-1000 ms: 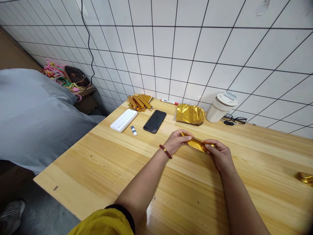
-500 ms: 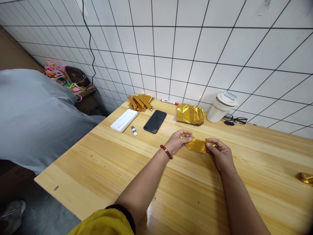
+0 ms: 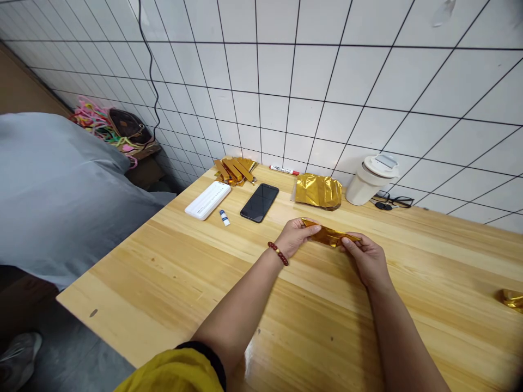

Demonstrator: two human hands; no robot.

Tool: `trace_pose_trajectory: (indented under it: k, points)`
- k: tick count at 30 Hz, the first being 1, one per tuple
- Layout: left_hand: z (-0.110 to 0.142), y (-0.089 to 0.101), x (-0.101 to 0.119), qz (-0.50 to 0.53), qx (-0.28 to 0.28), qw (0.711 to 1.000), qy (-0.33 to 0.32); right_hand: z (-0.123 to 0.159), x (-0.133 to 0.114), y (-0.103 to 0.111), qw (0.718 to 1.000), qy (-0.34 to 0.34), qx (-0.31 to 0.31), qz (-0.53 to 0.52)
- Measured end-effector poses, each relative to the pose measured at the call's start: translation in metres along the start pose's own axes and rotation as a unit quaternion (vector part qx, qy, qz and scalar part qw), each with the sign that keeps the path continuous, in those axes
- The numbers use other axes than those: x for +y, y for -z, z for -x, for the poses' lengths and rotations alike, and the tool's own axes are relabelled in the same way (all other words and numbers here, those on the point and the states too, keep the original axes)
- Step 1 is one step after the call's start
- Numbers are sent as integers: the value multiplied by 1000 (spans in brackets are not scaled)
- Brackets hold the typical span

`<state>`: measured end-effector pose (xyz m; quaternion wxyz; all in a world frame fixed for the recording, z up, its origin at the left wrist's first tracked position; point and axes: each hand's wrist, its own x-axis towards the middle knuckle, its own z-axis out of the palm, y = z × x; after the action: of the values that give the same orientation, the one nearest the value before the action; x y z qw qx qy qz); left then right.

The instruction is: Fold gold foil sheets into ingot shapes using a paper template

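A folded piece of gold foil paper [image 3: 329, 235] is stretched between my hands, just above the wooden table. My left hand [image 3: 297, 235] pinches its left end, thumb on the near face and fingers behind. At the other end, my right hand [image 3: 366, 256] grips the foil between thumb and fingers. The piece is long and narrow, with pointed ends and a creased lower edge. Beyond my hands lies a stack of gold foil sheets [image 3: 318, 191]. Folded gold strips [image 3: 235, 171] sit in a loose pile at the far left corner.
On the table [image 3: 171, 283] are a black phone [image 3: 260, 202], a white power bank [image 3: 207, 200], a small blue-and-white tube [image 3: 224, 218], a marker [image 3: 284, 170], a lidded cup [image 3: 371, 179] and glasses [image 3: 402, 201]. Folded gold foil [image 3: 512, 299] lies far right. A person in grey [image 3: 61, 190] is at left.
The foil has turned in my fingers: its broad bright face showed half a second ago, and now it looks narrower and darker. Both hands have kept their hold and almost their place.
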<state>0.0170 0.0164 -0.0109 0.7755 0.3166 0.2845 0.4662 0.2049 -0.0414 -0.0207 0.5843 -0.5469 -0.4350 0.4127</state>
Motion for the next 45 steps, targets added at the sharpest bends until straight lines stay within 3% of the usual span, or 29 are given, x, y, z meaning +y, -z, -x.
trace_pose_trajectory:
  k: [3,9,18,25,39,45]
  points:
    - [2,-1,1,-9,-20,1000,1,0,2,1,1000,-5,2,-7]
    - [2,-1,-6,-128,-49,991,-4,3,-1,2,1000,0,-17,4]
    - [4,1,-4,-105,-74,992,-12,5,-9,-1,993,29,-66,90]
    - [1,0,3,-21,5,1000,-3,4,-6,-1,994,24,-68,85]
    - [2,2,10,34,26,999,8,6,-10,-1,995,12,-70,73]
    - [1,0,7,9,30,999,-18,4,0,2,1000,8,-5,22]
